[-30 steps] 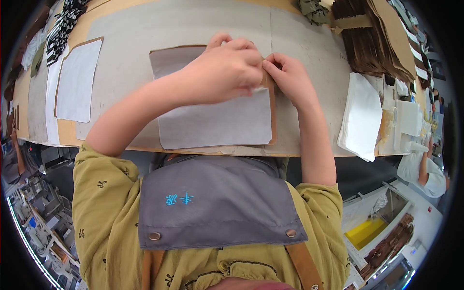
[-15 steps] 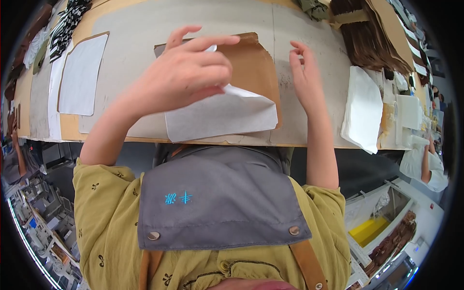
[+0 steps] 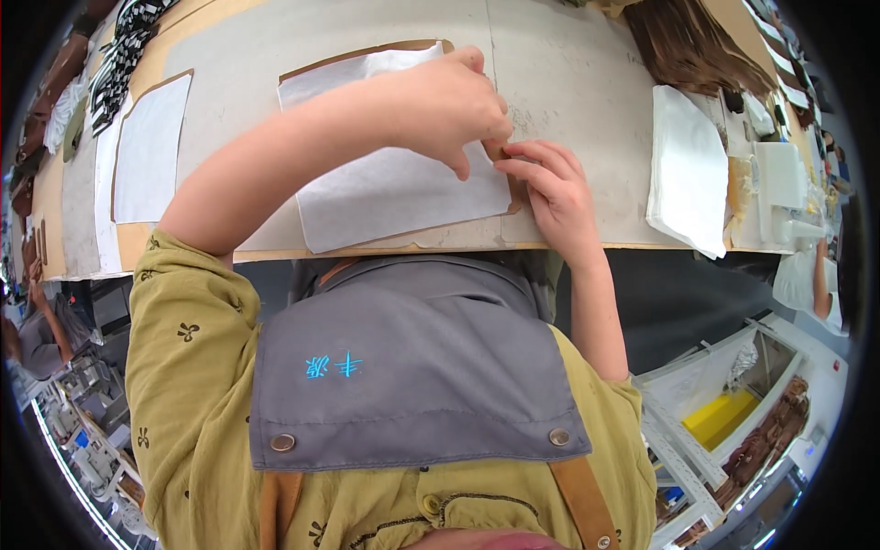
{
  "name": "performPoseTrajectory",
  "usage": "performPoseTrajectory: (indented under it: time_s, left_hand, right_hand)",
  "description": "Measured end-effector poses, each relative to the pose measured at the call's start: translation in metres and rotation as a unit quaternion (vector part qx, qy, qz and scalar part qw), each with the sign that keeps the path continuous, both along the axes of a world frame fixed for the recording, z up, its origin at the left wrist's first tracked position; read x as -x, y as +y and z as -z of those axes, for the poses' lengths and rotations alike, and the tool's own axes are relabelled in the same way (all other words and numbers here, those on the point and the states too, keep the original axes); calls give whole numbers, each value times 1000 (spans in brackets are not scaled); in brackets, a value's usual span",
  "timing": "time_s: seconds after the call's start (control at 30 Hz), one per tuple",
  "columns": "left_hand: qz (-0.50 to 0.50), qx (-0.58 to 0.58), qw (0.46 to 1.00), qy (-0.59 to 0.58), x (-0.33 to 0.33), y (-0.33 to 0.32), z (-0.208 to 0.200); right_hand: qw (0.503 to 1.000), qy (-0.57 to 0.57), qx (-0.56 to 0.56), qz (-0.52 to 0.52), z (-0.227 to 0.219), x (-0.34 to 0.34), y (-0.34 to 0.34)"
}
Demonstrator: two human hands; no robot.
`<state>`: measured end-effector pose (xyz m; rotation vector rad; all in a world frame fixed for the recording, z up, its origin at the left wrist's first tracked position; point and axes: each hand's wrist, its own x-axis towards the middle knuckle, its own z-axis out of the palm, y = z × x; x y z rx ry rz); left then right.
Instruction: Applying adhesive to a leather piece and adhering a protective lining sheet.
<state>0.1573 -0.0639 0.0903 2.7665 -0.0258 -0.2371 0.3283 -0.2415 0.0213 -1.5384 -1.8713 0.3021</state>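
Note:
A white sheet [image 3: 403, 197] lies nearly flat over a brown piece with rounded corners [image 3: 518, 194], which shows as a narrow border along the far and right edges. My left hand [image 3: 449, 105] reaches across the sheet to its right edge, thumb apart from the bent fingers, and nothing shows in it. Just right of that edge is my right hand [image 3: 557, 197], its fingers reaching left to the brown border, close to my left fingertips. Between the two hands the exact contact is partly hidden.
Another white sheet on a brown piece [image 3: 154, 151] lies at left. A stack of white sheets [image 3: 686, 174] sits at right, with dark brown pieces [image 3: 692, 46] behind it. Black-and-white strips [image 3: 124, 64] lie far left. The table's near edge [image 3: 431, 249] runs before my apron.
The white sheet, folded up at its right side before, now lies down over the brown piece. My left hand moved right onto its edge; my right hand came down and left to meet it.

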Motion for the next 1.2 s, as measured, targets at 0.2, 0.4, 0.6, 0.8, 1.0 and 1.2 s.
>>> performPoseTrajectory:
  time_s: [0.2, 0.4, 0.6, 0.8, 1.0, 1.2]
  left_hand:
    - [24, -102, 986, -132, 13, -14, 15]
    - [-12, -140, 975, -172, 89, -26, -33]
    - [-133, -119, 970, -163, 150, -25, -64]
    - [-234, 8, 927, -294, 205, 7, -51]
    - [-217, 7, 927, -305, 182, 6, -32]
    - [-105, -34, 932, -346, 123, 18, -30]
  right_hand:
    - [998, -35, -41, 32, 12, 2, -3]
    - [994, -71, -67, 50, 15, 7, -5]
    - [993, -80, -72, 57, 15, 6, -4]
    - [991, -108, -55, 57, 7, 8, -4]
    - [984, 129, 55, 111, 4, 6, -7]
    - [939, -217, -266, 12, -29, 26, 21]
